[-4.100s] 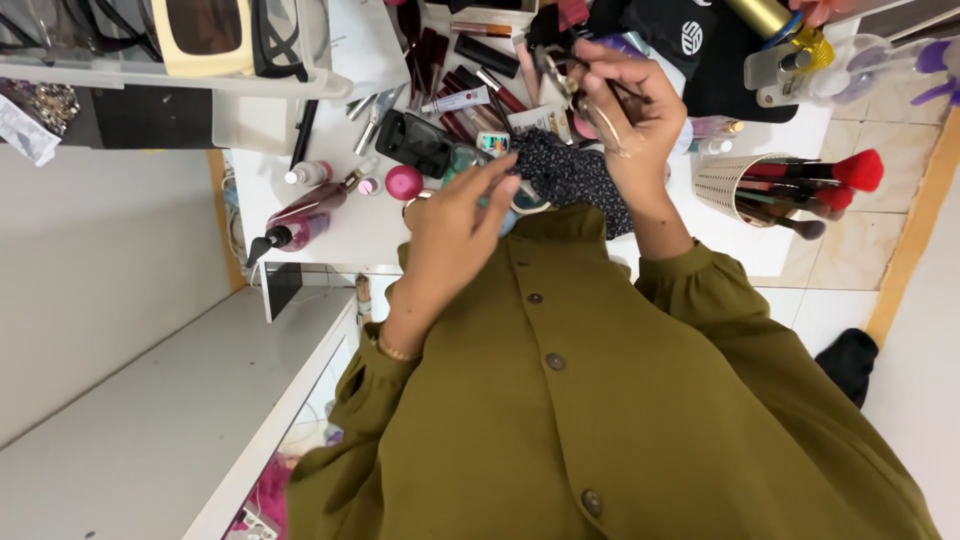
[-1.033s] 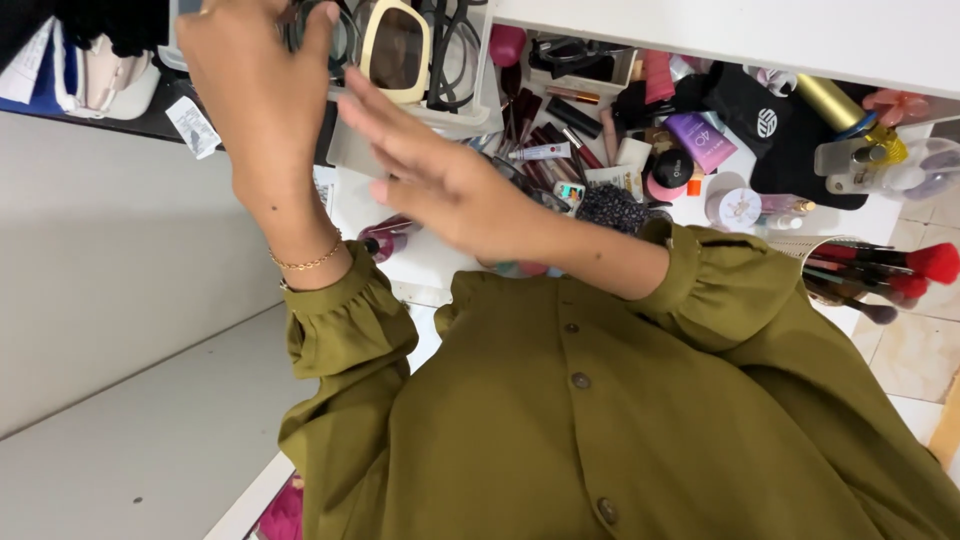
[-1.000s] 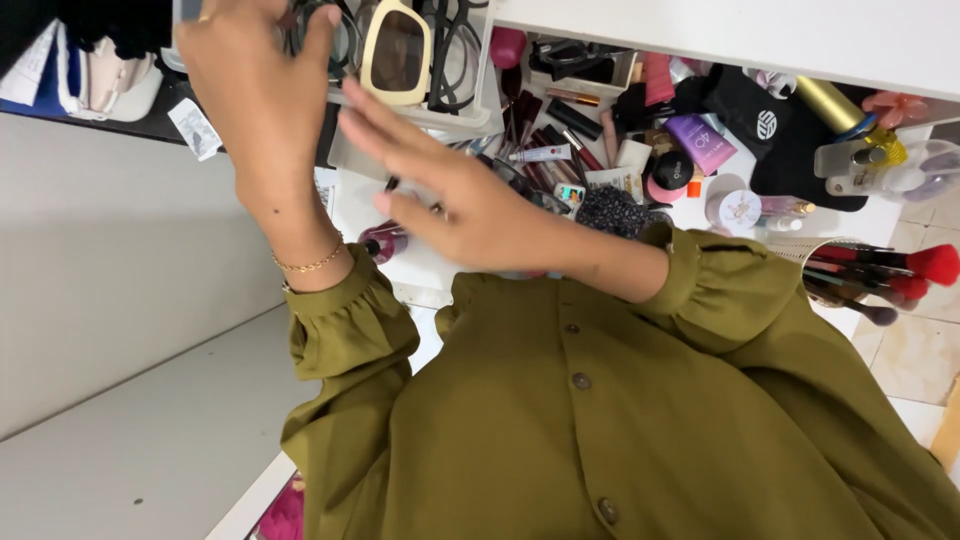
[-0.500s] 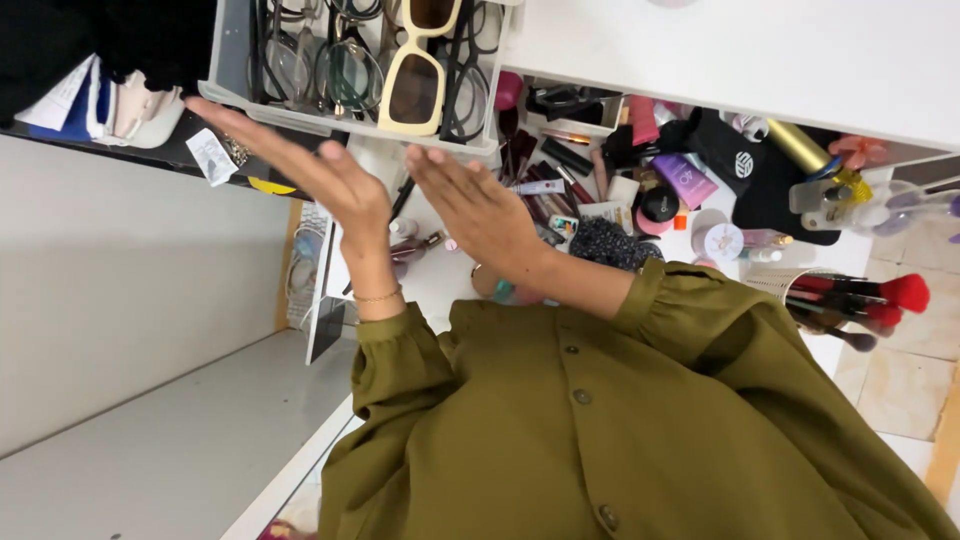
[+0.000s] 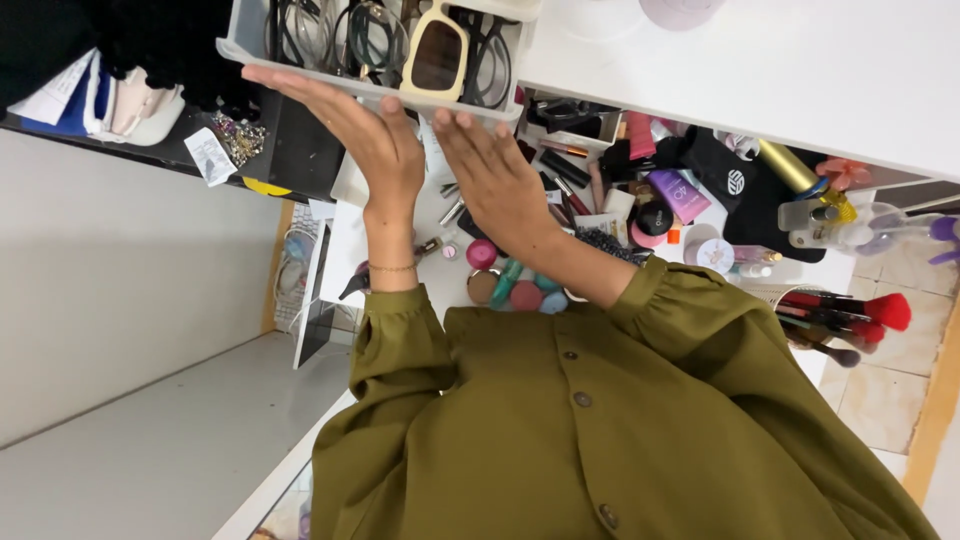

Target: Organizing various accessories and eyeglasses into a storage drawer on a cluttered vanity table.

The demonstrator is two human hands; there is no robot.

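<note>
Head view: a clear plastic tray (image 5: pixel 250 45) packed with eyeglasses is seen at the top of the frame, a cream-framed pair of sunglasses (image 5: pixel 435 55) with dark lenses standing out among thin dark frames. The left hand (image 5: pixel 345 125) is laid flat against the tray's near wall, fingers extended; its grip is fully open and nothing is held. The right hand (image 5: pixel 495 175) is spread open just below the tray's rim, its grip likewise empty. Compared with half a second earlier, both hands are seen raised closer to the tray, and the left palm, then apart from it, now meets it. On the white desk (image 5: pixel 345 255) below, a purple box (image 5: pixel 678 192), round pink and teal compacts (image 5: pixel 510 290) and a cup of red-tipped brushes (image 5: pixel 850 315) are scattered.
</note>
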